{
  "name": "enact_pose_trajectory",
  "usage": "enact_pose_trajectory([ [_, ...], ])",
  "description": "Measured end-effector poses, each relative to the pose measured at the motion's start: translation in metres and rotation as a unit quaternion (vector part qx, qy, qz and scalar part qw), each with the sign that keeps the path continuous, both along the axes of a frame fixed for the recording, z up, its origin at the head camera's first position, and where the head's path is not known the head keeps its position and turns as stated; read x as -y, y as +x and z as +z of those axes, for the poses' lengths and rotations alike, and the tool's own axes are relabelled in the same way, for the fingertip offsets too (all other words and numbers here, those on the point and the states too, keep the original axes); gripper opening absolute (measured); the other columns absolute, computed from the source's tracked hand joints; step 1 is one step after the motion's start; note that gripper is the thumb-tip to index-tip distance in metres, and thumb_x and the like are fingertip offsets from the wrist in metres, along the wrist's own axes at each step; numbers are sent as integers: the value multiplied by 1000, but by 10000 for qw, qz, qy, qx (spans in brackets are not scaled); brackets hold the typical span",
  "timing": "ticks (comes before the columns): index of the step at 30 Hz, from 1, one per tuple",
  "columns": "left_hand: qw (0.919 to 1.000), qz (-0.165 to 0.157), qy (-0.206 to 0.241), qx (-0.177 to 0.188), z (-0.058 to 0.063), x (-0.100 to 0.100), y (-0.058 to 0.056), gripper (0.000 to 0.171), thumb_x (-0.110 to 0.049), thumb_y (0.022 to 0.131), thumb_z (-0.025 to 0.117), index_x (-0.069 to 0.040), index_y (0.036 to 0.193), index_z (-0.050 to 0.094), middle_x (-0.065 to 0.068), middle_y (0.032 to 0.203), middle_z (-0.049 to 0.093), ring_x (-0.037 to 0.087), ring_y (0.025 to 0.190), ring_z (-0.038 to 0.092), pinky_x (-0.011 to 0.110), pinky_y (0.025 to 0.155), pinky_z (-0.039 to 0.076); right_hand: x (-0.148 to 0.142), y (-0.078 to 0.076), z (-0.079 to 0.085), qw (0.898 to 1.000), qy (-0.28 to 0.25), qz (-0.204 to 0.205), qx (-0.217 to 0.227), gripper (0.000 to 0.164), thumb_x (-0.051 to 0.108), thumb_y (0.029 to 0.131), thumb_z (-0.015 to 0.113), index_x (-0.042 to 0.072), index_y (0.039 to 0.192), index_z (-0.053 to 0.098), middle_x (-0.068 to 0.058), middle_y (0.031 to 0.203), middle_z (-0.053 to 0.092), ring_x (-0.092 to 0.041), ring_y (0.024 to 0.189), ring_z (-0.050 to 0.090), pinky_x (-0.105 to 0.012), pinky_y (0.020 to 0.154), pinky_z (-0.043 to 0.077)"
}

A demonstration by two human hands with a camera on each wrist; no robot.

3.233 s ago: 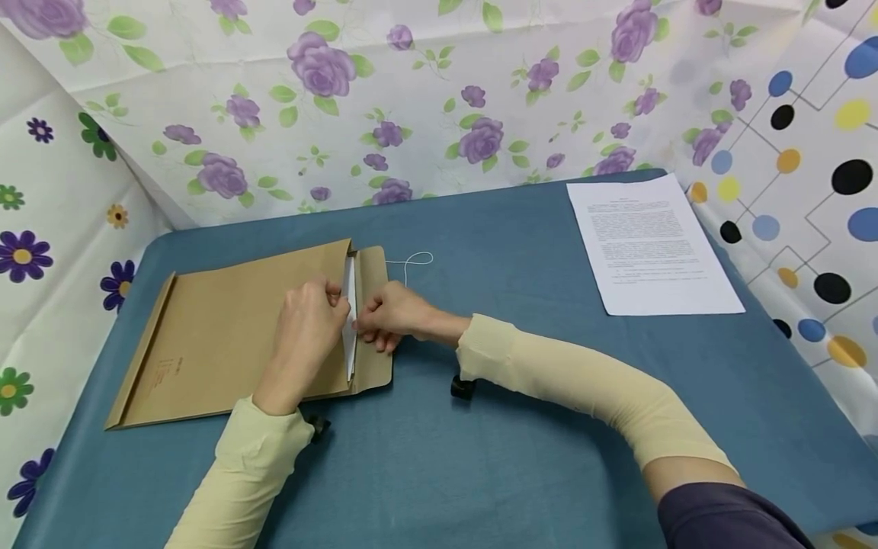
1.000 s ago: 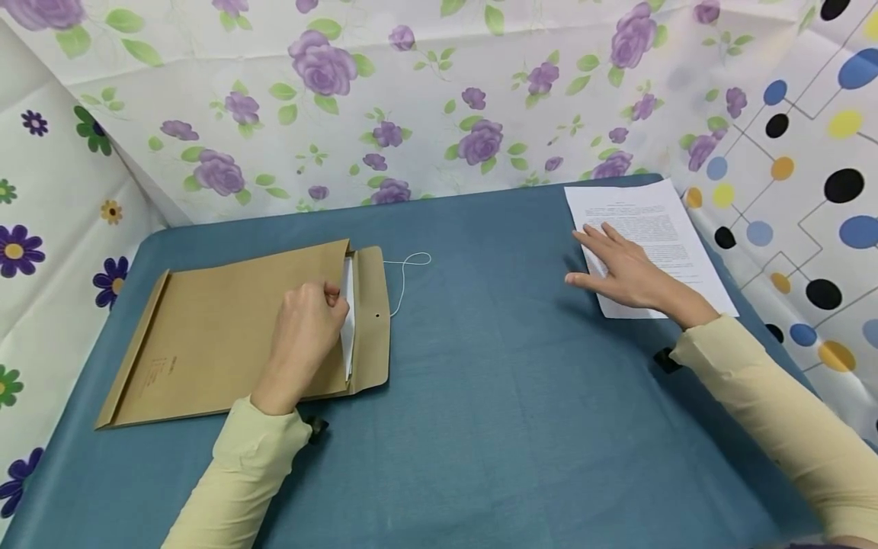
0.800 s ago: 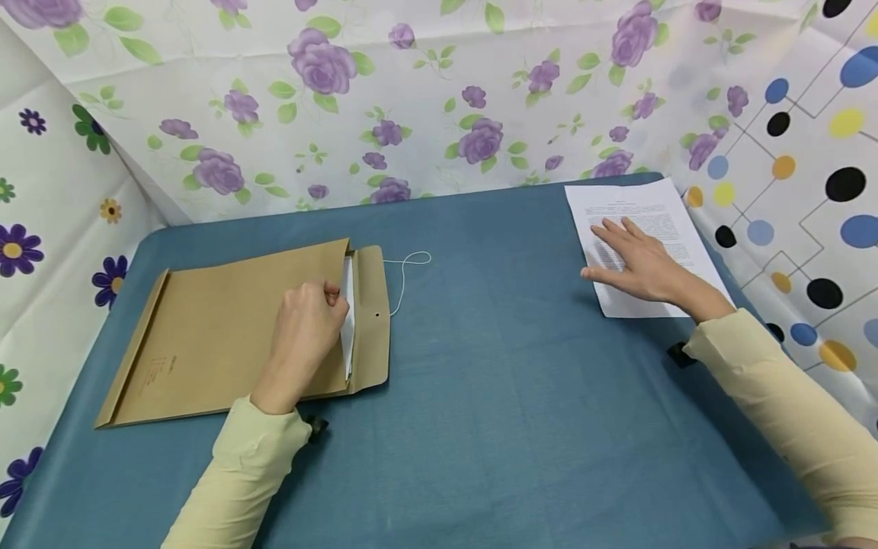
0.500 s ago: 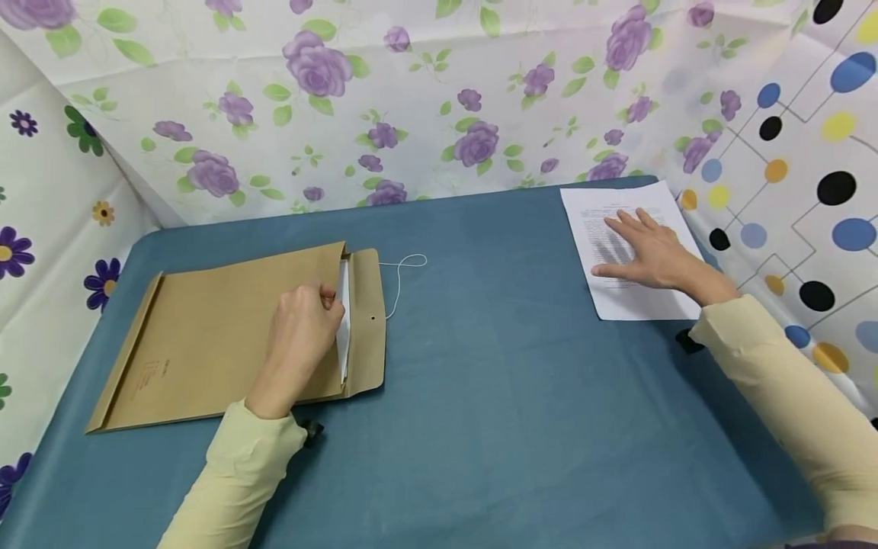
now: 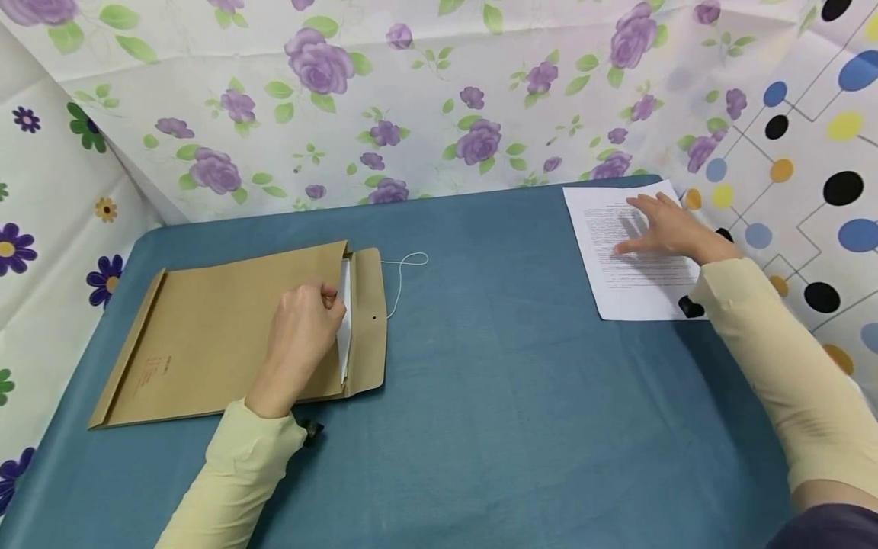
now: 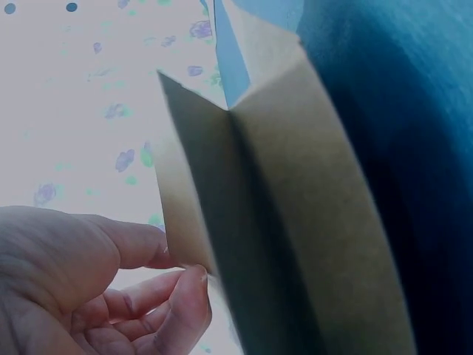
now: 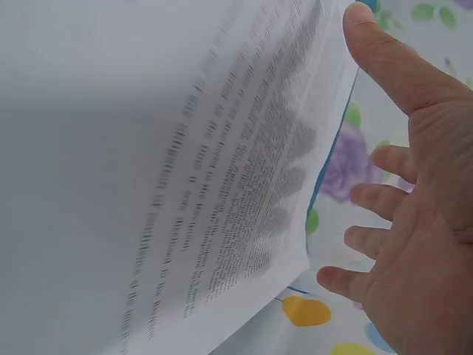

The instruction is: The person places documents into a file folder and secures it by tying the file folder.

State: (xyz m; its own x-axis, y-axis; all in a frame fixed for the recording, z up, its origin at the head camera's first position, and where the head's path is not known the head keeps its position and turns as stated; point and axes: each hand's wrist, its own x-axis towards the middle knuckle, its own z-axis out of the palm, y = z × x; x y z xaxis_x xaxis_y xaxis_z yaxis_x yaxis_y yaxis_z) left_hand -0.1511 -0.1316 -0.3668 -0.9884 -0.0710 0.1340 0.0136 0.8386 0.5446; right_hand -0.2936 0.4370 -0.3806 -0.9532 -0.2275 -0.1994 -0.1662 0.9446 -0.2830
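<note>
A brown kraft paper envelope [image 5: 213, 328] lies on the left of the table, its mouth facing right and its flap [image 5: 370, 358] folded out. White paper [image 5: 344, 343] shows inside the mouth. My left hand [image 5: 302, 328] pinches the envelope's upper edge at the mouth between thumb and fingers, as the left wrist view also shows. At the far right lies a printed sheet [image 5: 634, 297] of white paper. Over its upper part hovers my right hand [image 5: 675, 229], fingers spread; in the right wrist view the palm [image 7: 436, 192] is apart from the paper.
A thin white string [image 5: 400, 286] trails from the envelope flap onto the blue tablecloth [image 5: 480, 381]. Behind the table hangs a curtain [image 5: 439, 99] with purple roses. A dotted curtain [image 5: 809, 183] borders the right side, close to the sheet.
My right hand has left the envelope's flap, crossed to the printed sheet, and moved over it toward its far right part. The left hand keeps its pinch on the envelope.
</note>
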Motion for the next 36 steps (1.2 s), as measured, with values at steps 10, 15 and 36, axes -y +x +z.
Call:
enact_pose_trajectory([
  [10, 9999, 73, -16, 72, -1, 0, 1, 15, -1, 95, 60, 8, 102, 70, 21, 92, 68, 32, 76, 65, 41, 62, 57, 2, -44, 3, 9976, 231, -110, 650, 120, 59, 82, 81, -2, 162, 15, -33, 164, 14, -54, 151, 0, -75, 113, 11],
  [15, 10000, 69, -1, 46, -2, 0, 1, 15, -1, 95, 61, 9, 101, 70, 21, 91, 68, 32, 75, 65, 40, 61, 57, 7, -60, 9, 9952, 46, -125, 968, 124, 57, 82, 82, 0, 163, 8, -35, 164, 9, -57, 149, 6, -75, 113, 12],
  [36, 9998, 179, 34, -71, 0, 3, 3, 14, -1, 94, 62, 8, 99, 71, 18, 86, 67, 31, 71, 64, 37, 57, 54, 20, -85, 21, 9726, 93, -694, 2218, 140, 55, 72, 90, 17, 165, -7, -27, 166, -15, -57, 149, -10, -78, 110, 2],
])
